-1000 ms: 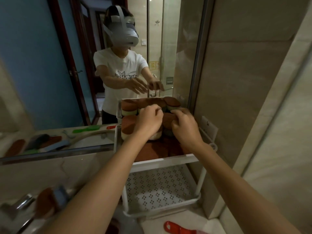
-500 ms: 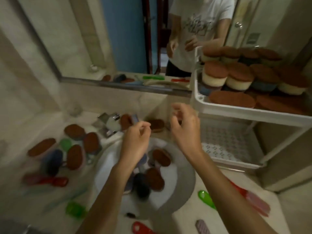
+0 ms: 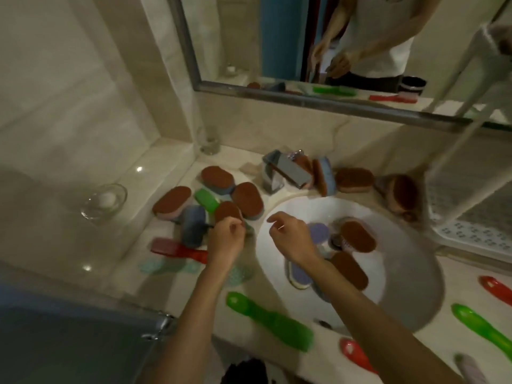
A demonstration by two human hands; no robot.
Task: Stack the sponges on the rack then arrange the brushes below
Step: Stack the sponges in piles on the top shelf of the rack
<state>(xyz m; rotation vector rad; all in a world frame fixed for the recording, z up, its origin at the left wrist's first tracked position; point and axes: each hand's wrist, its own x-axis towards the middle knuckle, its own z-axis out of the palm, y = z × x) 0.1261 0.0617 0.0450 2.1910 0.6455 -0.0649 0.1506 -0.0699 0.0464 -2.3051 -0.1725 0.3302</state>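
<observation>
Several brown-topped sponges lie on the counter left of the sink: one [image 3: 171,202], one [image 3: 217,176], one [image 3: 248,199], and a tilted one [image 3: 227,212] beside a blue sponge [image 3: 194,223]. My left hand [image 3: 225,241] has curled fingers at the tilted sponge's near edge; blur hides any grip. My right hand [image 3: 291,236] hovers loosely curled over the sink [image 3: 401,300], holding nothing. More sponges lie in the basin [image 3: 357,235] [image 3: 350,270]. Brushes lie around: green [image 3: 268,320], red [image 3: 177,249]. The white rack's [image 3: 457,151] lower shelf [image 3: 471,234] shows at right.
A chrome tap [image 3: 288,173] stands behind the basin with sponges [image 3: 354,180] beside it. A glass bowl [image 3: 104,203] and a glass cup [image 3: 209,139] sit at the left. More brushes [image 3: 482,328] [image 3: 357,353] lie at front right. A mirror [image 3: 277,37] covers the wall.
Both hands left the sponges on the rack's top shelf and came down left to the sink. My view swung down and left; the left hand now reaches the sponge cluster.
</observation>
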